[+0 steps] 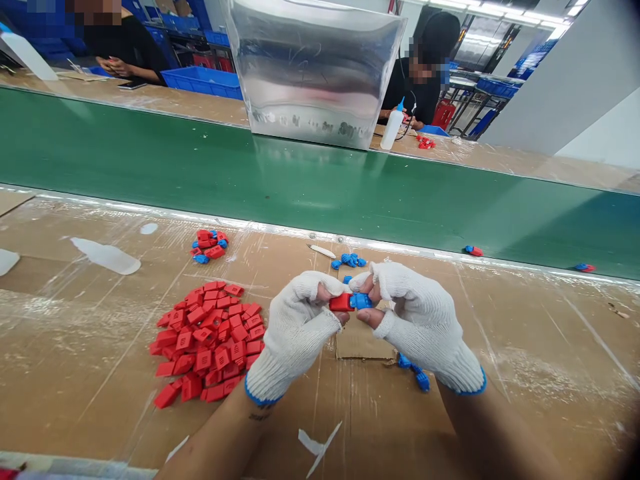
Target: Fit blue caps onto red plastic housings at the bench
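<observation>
Both my hands wear white knitted gloves with bare fingertips. Between thumb and fingers, my left hand point(305, 327) pinches a red plastic piece point(341, 303). My right hand point(417, 317) grips a blue plastic piece point(361, 301), end to end with the red one; whether they are locked together I cannot tell. Left of my left hand lies a large pile of red pieces point(210, 333). Several blue pieces point(350, 260) sit just beyond my hands, and a few more blue pieces point(415, 373) lie under my right wrist. A cardboard pad point(357, 340) is below my hands.
A small heap of red-and-blue pieces point(209, 245) lies at the back left. A green conveyor belt point(200, 160) crosses behind, with a joined piece point(474, 251) at its near edge. Beyond stand a metal sheet point(315, 73) and a white bottle point(393, 127). Two people sit opposite.
</observation>
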`<state>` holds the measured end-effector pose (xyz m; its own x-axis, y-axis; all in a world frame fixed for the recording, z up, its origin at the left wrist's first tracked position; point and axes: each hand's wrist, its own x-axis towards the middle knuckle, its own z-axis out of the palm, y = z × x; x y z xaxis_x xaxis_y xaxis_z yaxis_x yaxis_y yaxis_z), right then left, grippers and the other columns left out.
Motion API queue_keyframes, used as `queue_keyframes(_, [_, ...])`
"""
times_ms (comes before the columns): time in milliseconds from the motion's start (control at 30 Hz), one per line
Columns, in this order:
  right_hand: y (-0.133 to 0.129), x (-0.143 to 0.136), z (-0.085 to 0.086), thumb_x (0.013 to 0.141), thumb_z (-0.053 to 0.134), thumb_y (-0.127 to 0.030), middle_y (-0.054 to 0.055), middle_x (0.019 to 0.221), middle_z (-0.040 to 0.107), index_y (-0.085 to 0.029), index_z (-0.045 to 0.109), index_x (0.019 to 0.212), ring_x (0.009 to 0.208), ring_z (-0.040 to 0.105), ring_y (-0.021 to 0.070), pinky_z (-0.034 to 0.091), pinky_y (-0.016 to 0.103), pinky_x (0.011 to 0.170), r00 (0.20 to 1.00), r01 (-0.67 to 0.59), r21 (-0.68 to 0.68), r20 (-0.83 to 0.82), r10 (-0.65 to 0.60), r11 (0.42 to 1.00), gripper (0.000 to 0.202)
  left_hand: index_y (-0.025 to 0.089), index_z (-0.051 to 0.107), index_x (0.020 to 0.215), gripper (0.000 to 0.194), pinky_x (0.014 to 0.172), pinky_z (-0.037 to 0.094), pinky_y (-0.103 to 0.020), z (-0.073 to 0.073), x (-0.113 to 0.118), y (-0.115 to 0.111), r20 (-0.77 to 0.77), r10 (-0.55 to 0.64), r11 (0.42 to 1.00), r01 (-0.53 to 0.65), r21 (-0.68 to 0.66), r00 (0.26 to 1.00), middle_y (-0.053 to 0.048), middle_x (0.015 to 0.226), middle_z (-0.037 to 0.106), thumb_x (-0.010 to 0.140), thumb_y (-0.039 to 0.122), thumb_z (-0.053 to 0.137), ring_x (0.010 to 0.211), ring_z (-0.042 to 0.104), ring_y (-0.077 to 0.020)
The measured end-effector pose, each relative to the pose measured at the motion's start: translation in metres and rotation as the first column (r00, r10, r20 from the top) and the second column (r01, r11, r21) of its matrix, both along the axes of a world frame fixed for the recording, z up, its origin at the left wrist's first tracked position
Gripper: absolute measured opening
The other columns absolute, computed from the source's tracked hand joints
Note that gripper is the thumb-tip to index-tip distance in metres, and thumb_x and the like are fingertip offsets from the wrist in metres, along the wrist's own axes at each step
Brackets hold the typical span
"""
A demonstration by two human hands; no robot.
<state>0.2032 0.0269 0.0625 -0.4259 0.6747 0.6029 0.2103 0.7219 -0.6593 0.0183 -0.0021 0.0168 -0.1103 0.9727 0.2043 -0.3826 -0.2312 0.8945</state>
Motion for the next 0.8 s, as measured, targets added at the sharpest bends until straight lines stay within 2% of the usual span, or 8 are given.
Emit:
queue_keyframes(100, [-0.001, 0.0, 0.004, 0.092, 0.079, -0.014, 0.0, 0.085, 0.073, -0.024, 0.058, 0.08, 0.077, 0.07, 0.0165, 0.057, 0.03, 0.069, 0.996, 0.021, 0.04, 0.083, -0.024, 0.999, 0.026, 0.025, 0.065, 0.073, 0.026, 0.077, 0.062, -0.035, -0.002, -0.005, 0.0, -0.232, 0.094, 0.991, -0.068, 0.118, 0.968, -0.001, 0.086, 0.079, 0.073, 0.006, 0.082, 0.082, 0.076, -0.0198])
queue_keyframes(167, [-0.002, 0.001, 0.005, 0.091, 0.079, -0.011, 0.0, 0.082, 0.073, -0.024, 0.056, 0.077, 0.074, 0.07, 0.0167, 0.056, 0.03, 0.066, 0.993, 0.021, 0.047, 0.112, -0.026, 0.999, 0.029, 0.026, 0.068, 0.068, 0.025, 0.085, 0.062, -0.04, -0.004, -0.01, 0.0, -0.413, 0.155, 0.98, -0.087, 0.178, 0.897, -0.002, 0.085, 0.08, 0.074, 0.007, 0.082, 0.083, 0.076, -0.0222])
queue_keyframes(233, [-0.002, 0.002, 0.005, 0.09, 0.079, -0.01, -0.001, 0.079, 0.072, -0.024, 0.054, 0.074, 0.073, 0.071, 0.0169, 0.057, 0.029, 0.066, 0.994, 0.003, 0.046, 0.111, -0.008, 0.999, 0.033, 0.028, 0.071, 0.065, 0.024, 0.089, 0.062, -0.044, -0.005, -0.014, 0.0, -0.495, 0.173, 0.977, -0.086, 0.193, 0.852, -0.002, 0.082, 0.081, 0.073, 0.008, 0.084, 0.081, 0.076, -0.0241])
queue_keyframes(333, [-0.001, 0.002, 0.003, 0.09, 0.08, -0.01, -0.001, 0.077, 0.073, -0.024, 0.055, 0.073, 0.075, 0.074, 0.0179, 0.06, 0.03, 0.068, 0.999, -0.017, 0.065, 0.047, 0.014, 0.998, 0.033, 0.029, 0.077, 0.072, 0.019, 0.086, 0.062, -0.043, -0.004, -0.014, -0.002, -0.416, 0.157, 0.981, -0.092, 0.171, 0.896, -0.003, 0.087, 0.083, 0.073, 0.012, 0.087, 0.083, 0.076, -0.0252])
queue_keyframes(467, [-0.002, 0.0, 0.002, 0.089, 0.081, -0.011, 0.0, 0.077, 0.073, -0.025, 0.059, 0.075, 0.078, 0.078, 0.02, 0.066, 0.032, 0.072, 0.999, -0.01, 0.109, -0.036, 0.014, 0.994, 0.03, 0.028, 0.082, 0.086, 0.015, 0.082, 0.063, -0.04, -0.002, -0.006, -0.006, -0.268, 0.09, 0.996, -0.08, 0.049, 0.959, -0.006, 0.093, 0.084, 0.075, 0.027, 0.093, 0.083, 0.075, -0.0249])
queue_keyframes(633, [-0.005, 0.001, 0.006, 0.089, 0.08, -0.005, 0.001, 0.082, 0.075, -0.024, 0.062, 0.079, 0.086, 0.079, 0.0185, 0.067, 0.029, 0.079, 0.998, -0.052, 0.175, -0.01, 0.054, 0.983, 0.027, 0.023, 0.083, 0.085, 0.04, 0.062, 0.058, -0.031, -0.006, -0.002, -0.009, -0.143, 0.023, 0.998, -0.031, -0.055, 0.99, -0.006, 0.077, 0.079, 0.079, 0.062, 0.09, 0.066, 0.07, -0.0194])
queue_keyframes(800, [-0.005, 0.002, 0.005, 0.089, 0.066, 0.003, 0.0, 0.077, 0.07, -0.024, 0.059, 0.076, 0.084, 0.076, 0.0173, 0.065, 0.028, 0.076, 0.989, -0.149, 0.177, 0.041, 0.144, 0.973, 0.03, 0.019, 0.079, 0.084, 0.045, 0.054, 0.055, -0.029, -0.009, -0.007, -0.01, -0.037, -0.157, 0.968, 0.146, -0.203, 0.987, -0.004, 0.074, 0.076, 0.075, 0.06, 0.094, 0.053, 0.063, -0.0139])
